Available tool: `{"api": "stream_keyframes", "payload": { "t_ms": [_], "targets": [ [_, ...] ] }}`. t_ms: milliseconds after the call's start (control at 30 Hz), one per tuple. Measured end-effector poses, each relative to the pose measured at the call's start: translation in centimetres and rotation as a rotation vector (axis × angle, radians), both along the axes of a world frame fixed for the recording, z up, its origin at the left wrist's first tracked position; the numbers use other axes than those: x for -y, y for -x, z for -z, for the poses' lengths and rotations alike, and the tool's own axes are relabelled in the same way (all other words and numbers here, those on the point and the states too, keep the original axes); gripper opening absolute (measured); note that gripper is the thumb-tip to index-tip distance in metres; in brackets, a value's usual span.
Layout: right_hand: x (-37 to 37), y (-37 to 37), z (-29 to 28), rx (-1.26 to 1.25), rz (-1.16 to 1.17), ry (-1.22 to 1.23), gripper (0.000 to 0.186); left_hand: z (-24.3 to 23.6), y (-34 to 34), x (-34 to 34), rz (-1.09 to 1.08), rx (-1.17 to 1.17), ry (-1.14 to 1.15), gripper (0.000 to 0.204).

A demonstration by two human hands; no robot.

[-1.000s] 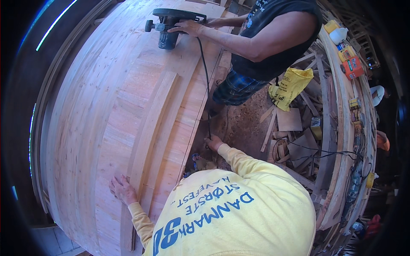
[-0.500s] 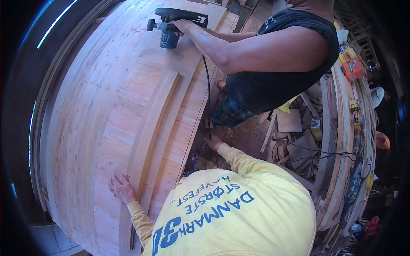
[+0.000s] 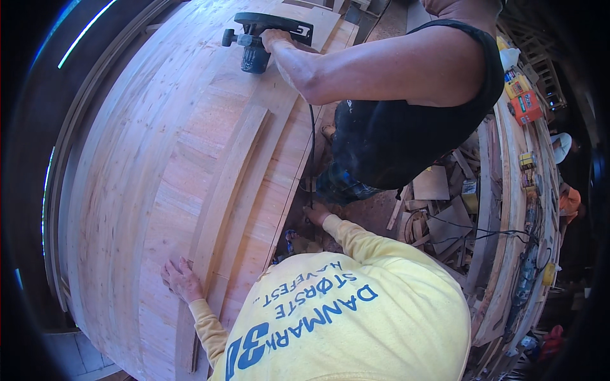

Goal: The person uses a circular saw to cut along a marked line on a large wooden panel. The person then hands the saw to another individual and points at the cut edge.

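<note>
Strip of pale timber (image 3: 230, 184), long and narrow, on planked surface (image 3: 127, 190), beside loosely spread fingers of left hand (image 3: 182, 281). Black cord (image 3: 312, 143) hanging down into curled fingers of right hand (image 3: 316, 214).

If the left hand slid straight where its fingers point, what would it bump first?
Probably nothing soon: from the left hand, the way looks free across the wooden surface, though depth is unclear.

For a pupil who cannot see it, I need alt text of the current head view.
A person in yellow rests the left hand on a broad wooden surface beside a long plank, the right hand holding a black cord. Ahead, a co-worker in a sleeveless top grips a power saw.
</note>
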State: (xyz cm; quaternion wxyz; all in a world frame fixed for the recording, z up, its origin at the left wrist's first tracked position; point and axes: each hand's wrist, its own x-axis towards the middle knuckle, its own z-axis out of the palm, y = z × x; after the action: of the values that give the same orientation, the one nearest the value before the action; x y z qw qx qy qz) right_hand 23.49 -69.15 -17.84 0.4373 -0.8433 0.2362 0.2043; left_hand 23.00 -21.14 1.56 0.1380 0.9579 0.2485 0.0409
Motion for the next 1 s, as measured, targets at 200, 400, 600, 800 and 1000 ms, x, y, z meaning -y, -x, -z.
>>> {"api": "stream_keyframes", "payload": {
  "t_ms": [200, 400, 600, 800, 1000],
  "targets": [
    [0.0, -0.2, -0.6, -0.057, 0.03, -0.093, 0.051, -0.5, -0.1, 0.3, -0.009, -0.026, 0.0, 0.059],
    [0.1, -0.3, 0.2, -0.004, -0.012, -0.024, 0.053, -0.4, -0.1, 0.2, -0.004, -0.018, 0.017, 0.06],
    [0.2, -0.5, -0.3, -0.03, -0.009, -0.009, 0.051, -0.4, -0.2, 0.3, -0.018, -0.024, 0.025, 0.06],
    [0.1, -0.4, -0.8, 0.016, -0.009, 0.045, 0.049, -0.1, -0.4, 0.2, -0.008, -0.019, -0.009, 0.06],
    [0.6, -0.3, -0.3, 0.023, 0.034, 0.019, 0.047, -0.2, -0.5, 0.4, -0.005, -0.019, -0.013, 0.059]
  ]
}}
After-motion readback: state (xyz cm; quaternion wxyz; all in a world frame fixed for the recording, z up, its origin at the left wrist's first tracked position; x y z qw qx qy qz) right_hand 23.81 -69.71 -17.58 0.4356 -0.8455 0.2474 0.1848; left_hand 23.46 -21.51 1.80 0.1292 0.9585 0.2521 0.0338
